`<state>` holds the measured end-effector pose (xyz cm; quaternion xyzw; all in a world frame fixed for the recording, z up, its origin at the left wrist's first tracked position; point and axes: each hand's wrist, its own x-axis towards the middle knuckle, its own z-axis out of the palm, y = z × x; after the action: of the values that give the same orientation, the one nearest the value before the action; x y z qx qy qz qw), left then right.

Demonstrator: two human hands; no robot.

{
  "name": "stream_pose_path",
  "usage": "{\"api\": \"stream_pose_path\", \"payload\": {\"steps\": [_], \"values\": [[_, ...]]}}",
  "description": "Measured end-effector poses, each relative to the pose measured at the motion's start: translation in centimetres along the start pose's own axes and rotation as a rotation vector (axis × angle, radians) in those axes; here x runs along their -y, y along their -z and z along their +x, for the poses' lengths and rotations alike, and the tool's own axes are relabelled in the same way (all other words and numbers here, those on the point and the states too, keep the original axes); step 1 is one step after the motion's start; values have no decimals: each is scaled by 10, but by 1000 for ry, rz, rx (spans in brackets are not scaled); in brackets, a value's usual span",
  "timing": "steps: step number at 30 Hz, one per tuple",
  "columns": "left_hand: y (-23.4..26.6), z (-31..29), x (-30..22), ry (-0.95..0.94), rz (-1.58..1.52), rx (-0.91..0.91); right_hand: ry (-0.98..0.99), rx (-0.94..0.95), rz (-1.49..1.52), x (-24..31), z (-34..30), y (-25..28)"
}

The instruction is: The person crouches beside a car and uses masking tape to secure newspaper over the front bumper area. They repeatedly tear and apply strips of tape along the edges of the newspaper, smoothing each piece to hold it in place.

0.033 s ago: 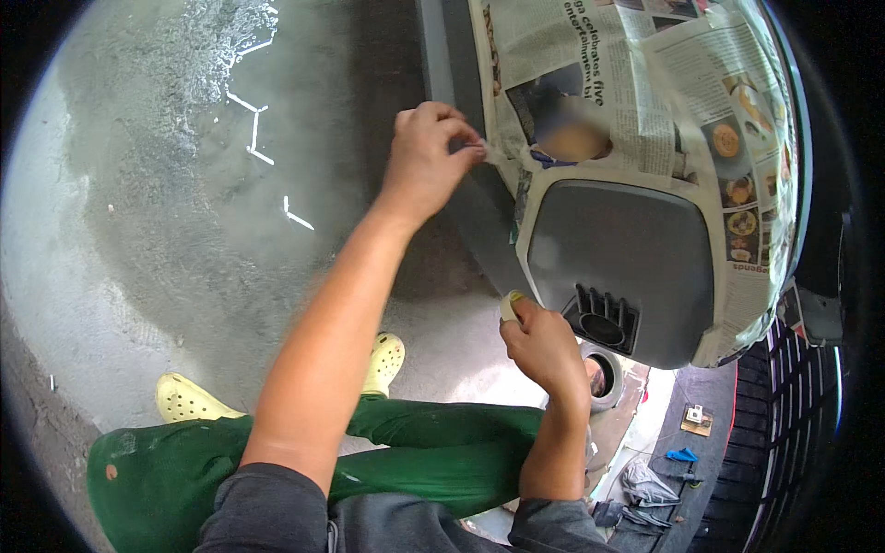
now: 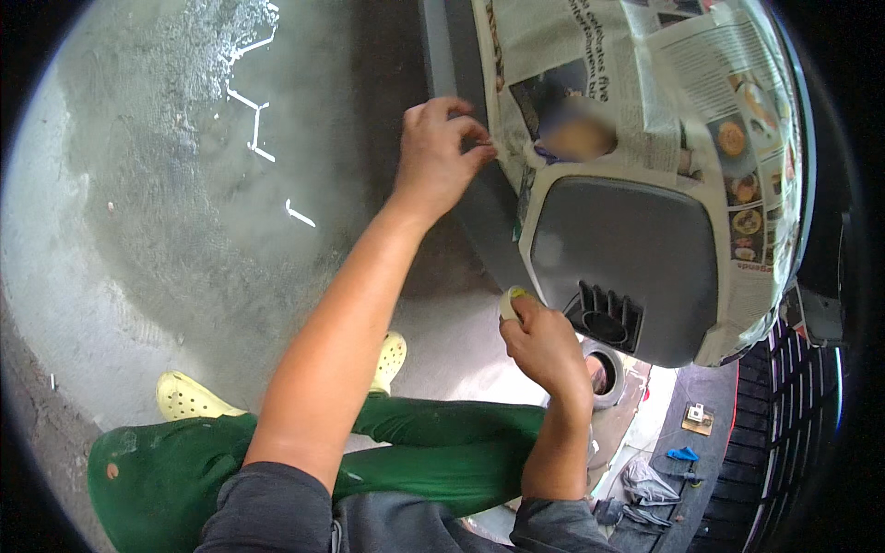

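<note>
Tape roll (image 2: 507,305) in right hand (image 2: 546,352), left hand (image 2: 439,157) by the newspaper (image 2: 645,120)

Right hand's gripping the tape roll, between 8 and 9 o'clock from the grey panel (image 2: 627,241). Left hand's at 10, thumb and finger bent close together near the newspaper's edge; honestly can't tell if they're pinching anything. Newspaper runs from 12 round to 3.

The floor (image 2: 92,267) is grey and mottled — a broad shiny patch (image 2: 318,120) spreads over it, crossed by bright white broken lines (image 2: 257,129). Pale light brightens the lower middle. At the far right — dark slats (image 2: 784,433), beside a dark grey strip (image 2: 721,392) edged in red.
</note>
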<state>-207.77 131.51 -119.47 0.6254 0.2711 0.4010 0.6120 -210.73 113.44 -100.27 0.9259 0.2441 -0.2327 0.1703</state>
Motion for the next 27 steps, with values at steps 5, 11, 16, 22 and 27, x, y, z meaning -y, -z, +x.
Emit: {"api": "stream_pose_path", "payload": {"steps": [5,11,16,22,27], "values": [[-43,-16,6,-7,89,-86,59,-42,11,4,-6,-5],[-65,-21,13,-27,91,-196,21,-46,-4,-12,-8,-12],[-72,-16,7,-26,119,-184,19,-29,25,-17,-10,-12],[-80,-15,12,-42,206,-244,13,-3,24,-18,-8,-15],[-87,-18,10,-35,276,-315,14,5,14,-18,-7,-18]]}}
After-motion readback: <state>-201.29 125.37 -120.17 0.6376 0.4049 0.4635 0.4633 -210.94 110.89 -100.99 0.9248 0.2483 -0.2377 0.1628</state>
